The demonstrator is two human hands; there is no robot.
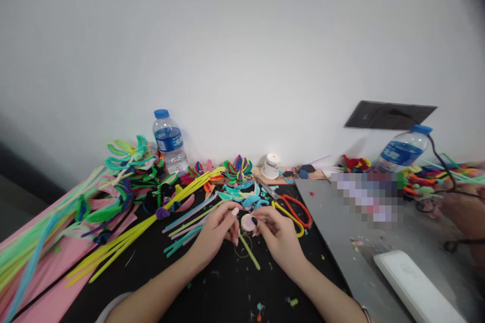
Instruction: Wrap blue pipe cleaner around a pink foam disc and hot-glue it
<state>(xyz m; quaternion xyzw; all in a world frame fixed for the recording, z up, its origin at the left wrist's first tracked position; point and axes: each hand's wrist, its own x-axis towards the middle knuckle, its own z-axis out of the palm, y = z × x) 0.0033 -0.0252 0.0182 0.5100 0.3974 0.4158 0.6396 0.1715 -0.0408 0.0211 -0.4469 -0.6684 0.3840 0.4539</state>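
Note:
My left hand (220, 227) and my right hand (280, 237) are close together over a black work surface, fingers bent into pinches. Between them is a small round pale disc (248, 223), its right edge at my right fingertips. A light green pipe cleaner (250, 253) slants down from beside my left fingertips; its upper end is hard to make out. A thin yellowish ring (242, 250) lies under the fingers. Just beyond the hands are bent turquoise pipe cleaners (246, 196) and several straight ones (189, 217) to the left.
Scissors (295, 209) with red and yellow handles lie behind my right hand. A white spool (271, 166) stands by the wall. Water bottles (168, 144) are at left and right. Yellow pipe cleaners (125, 242) spread at left. A white oblong case (413, 287) and another person's hand (464, 217) are right.

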